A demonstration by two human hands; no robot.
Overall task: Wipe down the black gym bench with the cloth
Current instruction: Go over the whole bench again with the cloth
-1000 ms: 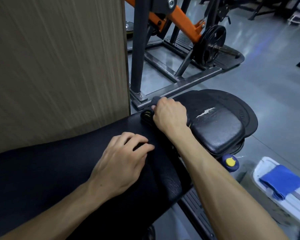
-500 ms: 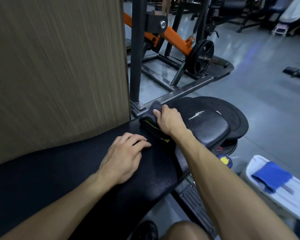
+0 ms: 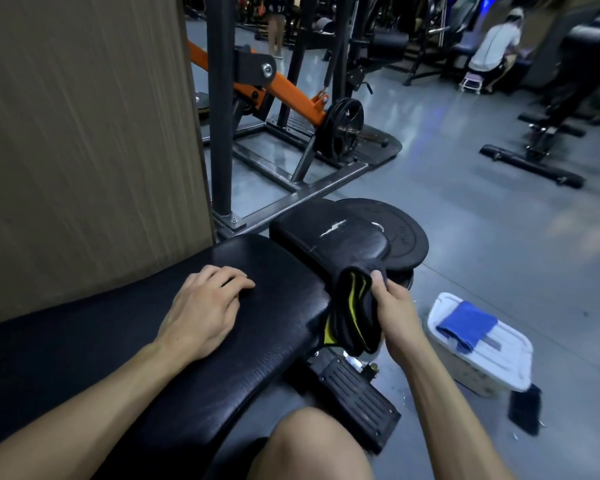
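Right hand [image 3: 397, 311] clamped on folded black cloth [image 3: 352, 315] with yellow trim, thumb pinning it near top fold; cloth hanging against end edge of black gym bench pad [image 3: 271, 299], at gap between backrest pad and seat pad [image 3: 340, 237]

Half a second earlier: cloth up at far corner of backrest pad, about 12 o'clock from left hand, pressed flat. Now at roughly 3 o'clock from left hand, dropped over near-side end of pad, more vertical than flat. Reads as one stroke drawn across end of pad, far to near

Left hand [image 3: 205, 306] flat on pad top, fingers loosely curled, holding nothing, bracing; same spot as before

Seat pad at 1 o'clock from cloth, torn white patch [image 3: 333, 227] on top; looks not yet wiped, though not certain. Weight plate [image 3: 400, 237] behind it, partly under

White lidded bin [image 3: 506, 351] on floor at 3 o'clock from right hand, blue cloth [image 3: 465, 323] lying on lid, untouched. Black brush-like item [image 3: 524, 408] on floor just beside bin

Judgement: end strip of backrest covered; long top surface under and behind left hand probably still to do, plus seat pad. Cloth bunched rather than spread, so likely needs refolding or flattening for wide passes
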